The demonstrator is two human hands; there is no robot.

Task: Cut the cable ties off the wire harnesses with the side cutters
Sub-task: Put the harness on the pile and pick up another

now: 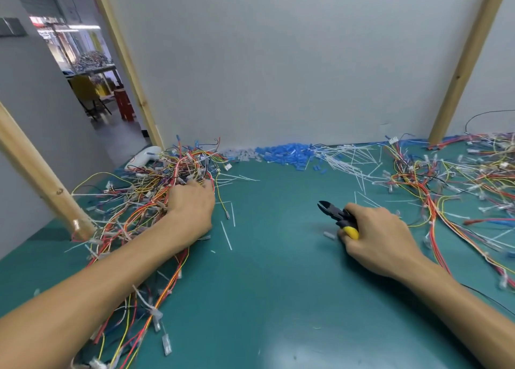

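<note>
Two heaps of harnesses (446, 179) flank the bench (273, 271): left hand (192, 209) digs its fingers (207, 185) into the left heap (145, 195), likely fishing out the next, grip hidden among wires, while right hand (381, 240) wraps the cutters (335, 214) tight, poised mid-bench to snip.

Bare green mat (273, 271) lies open between the left harness heap (145, 190) and right harness spread (446, 184)
</note>
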